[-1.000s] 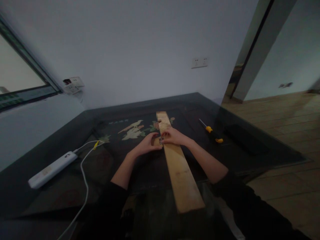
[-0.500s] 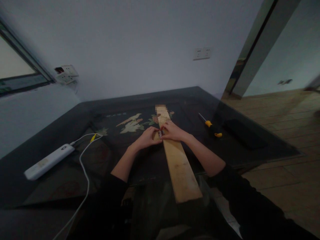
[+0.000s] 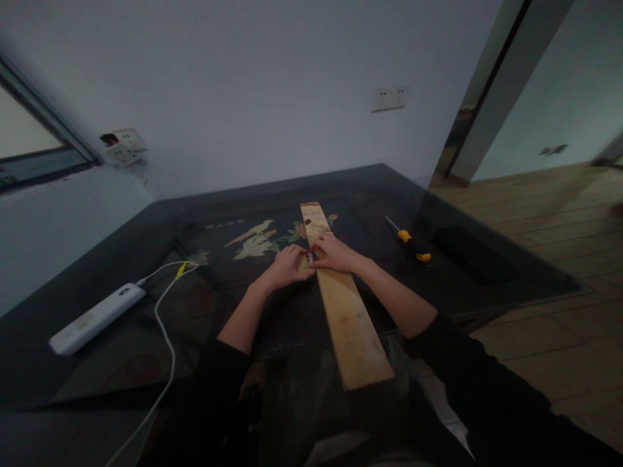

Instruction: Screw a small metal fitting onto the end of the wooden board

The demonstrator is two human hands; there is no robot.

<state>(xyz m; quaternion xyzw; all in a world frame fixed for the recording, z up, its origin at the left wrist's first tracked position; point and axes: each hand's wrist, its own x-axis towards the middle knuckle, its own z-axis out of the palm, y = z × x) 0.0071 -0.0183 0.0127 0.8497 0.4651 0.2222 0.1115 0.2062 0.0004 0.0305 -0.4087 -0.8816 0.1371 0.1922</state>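
A long wooden board (image 3: 348, 318) lies on the dark table, its near end jutting past the front edge toward me. On the board, at about its middle, sits a small shiny metal piece (image 3: 310, 258), too small to make out its kind. My left hand (image 3: 288, 267) pinches it from the left, thumb and fingers at the board's left edge. From the right, my right hand (image 3: 335, 253) closes on the same piece, with its palm side over the board. The fingers partly hide the metal piece.
A screwdriver (image 3: 409, 243) with a yellow and black handle lies to the right, beside a dark flat object (image 3: 472, 253). At left are a white power bank-like block (image 3: 97, 318) and its white cable (image 3: 168, 337). The table (image 3: 219, 201) meets the wall behind, which has sockets (image 3: 390, 98).
Both hands stay on the small metal piece with hardly any shift. The whole view has moved slightly as my head turned.
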